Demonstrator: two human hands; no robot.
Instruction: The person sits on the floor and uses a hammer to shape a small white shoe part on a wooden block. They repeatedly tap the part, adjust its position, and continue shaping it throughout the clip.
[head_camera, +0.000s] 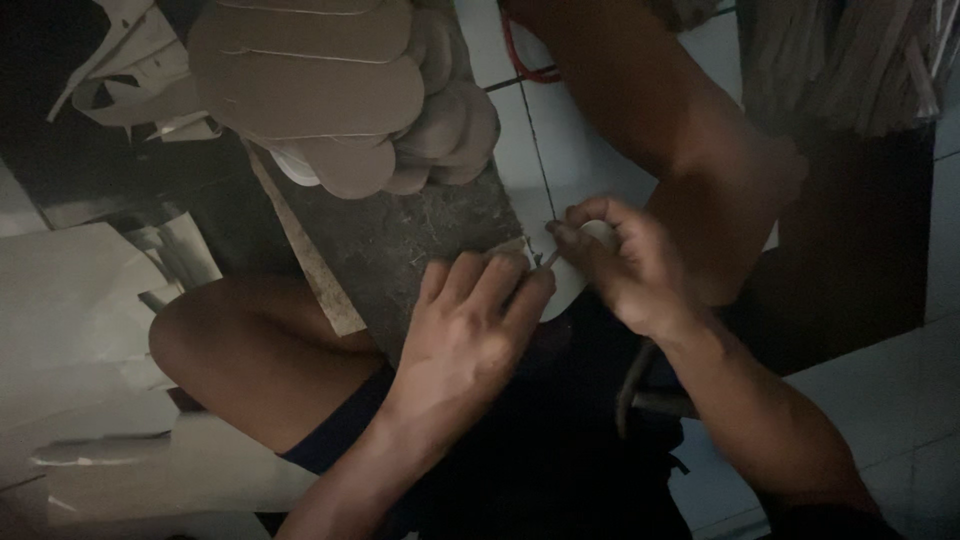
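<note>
Pressing flat on a pale sheet (520, 250) of card-like material, the left hand (465, 325) spreads its fingers side by side, tips down, so the sheet lies pinned against the dark stone slab (420, 235) under it. That flat press seems meant to keep the sheet from sliding while the other hand works along its edge. The right hand (620, 265) is curled tight, thumb and forefinger pinched together on a small slim tool (550, 258) whose tip meets the sheet just beside the left fingertips; the tool is too dark and small to tell its kind. A round whitish bit shows inside the curled fingers, and I cannot tell what it is.

The slab rests across the person's lap, between a bare knee (230, 350) on the left and a bent leg (680, 130) on the right, which puts the work close under the eyes and steady. A thin pale strip (305, 255) lies slanting along the slab's left edge.

At the top, a stack of sole-shaped cutouts (330, 90) in greyish brown sits fanned out, near the slab's far end and within easy reach. To the left, large pale sheets (70, 300) and scraps lie on the floor. The floor at right is pale tile (880, 390). Hanging brown strips (850, 60) fill the upper right corner. No labels or signs can be made out in this dim light.
</note>
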